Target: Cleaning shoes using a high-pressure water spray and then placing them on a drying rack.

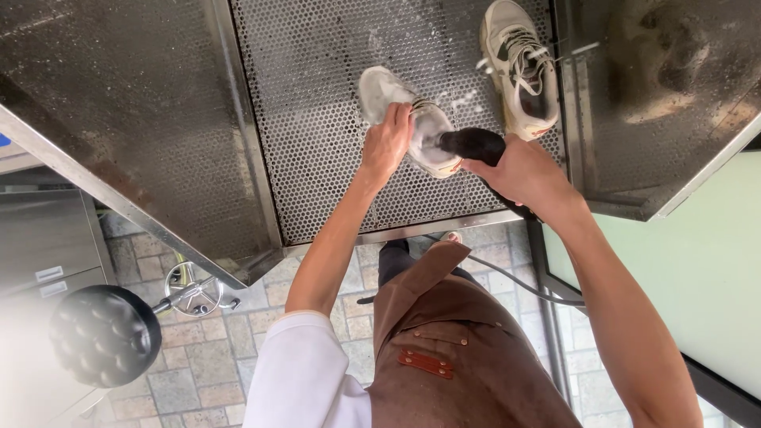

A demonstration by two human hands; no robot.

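With my left hand point(386, 145) clamped over the white sneaker point(412, 131) at upper centre of the perforated metal tray point(317, 158) and my right hand point(515, 170) gripping the black corded tool point(474, 144) against it, the wet shoe could slip or twist away.

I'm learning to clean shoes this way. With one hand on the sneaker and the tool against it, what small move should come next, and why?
Probably slide the black corded tool in the right hand slowly along the white sneaker, since its tip is pressed at one spot while the left hand steadies the sneaker on the perforated metal tray.
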